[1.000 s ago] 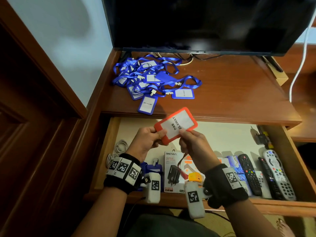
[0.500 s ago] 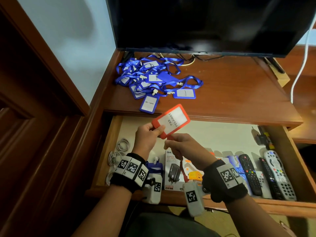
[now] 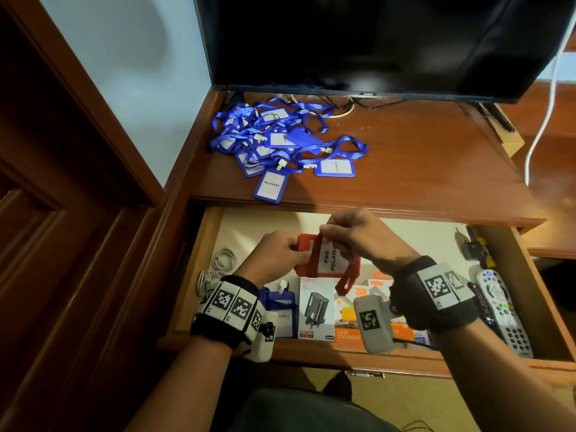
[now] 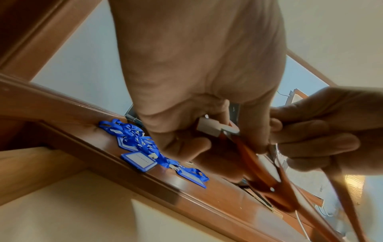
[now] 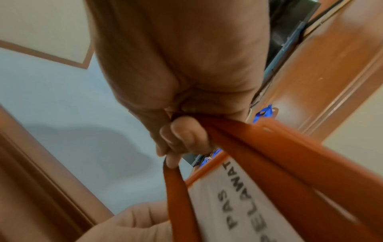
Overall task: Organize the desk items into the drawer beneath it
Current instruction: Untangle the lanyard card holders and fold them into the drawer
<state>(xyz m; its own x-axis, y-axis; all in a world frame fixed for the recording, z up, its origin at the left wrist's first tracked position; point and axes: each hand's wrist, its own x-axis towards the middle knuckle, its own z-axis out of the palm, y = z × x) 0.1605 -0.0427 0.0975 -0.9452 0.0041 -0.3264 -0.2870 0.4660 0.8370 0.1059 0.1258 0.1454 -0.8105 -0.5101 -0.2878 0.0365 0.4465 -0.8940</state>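
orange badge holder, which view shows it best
Head view: the whole orange badge holder shows over the open drawer, left hand holding its end, right hand pinching its strap. Right wrist view shows only a blurred close-up of its label; left wrist view shows it edge-on with the white clip.

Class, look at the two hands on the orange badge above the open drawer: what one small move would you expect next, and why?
Probably the right hand winds the orange strap once more across the orange badge holder, which the left hand grips at its clip end. A loop of the strap dangles loose below the card, and a blue badge already lies in the drawer underneath.
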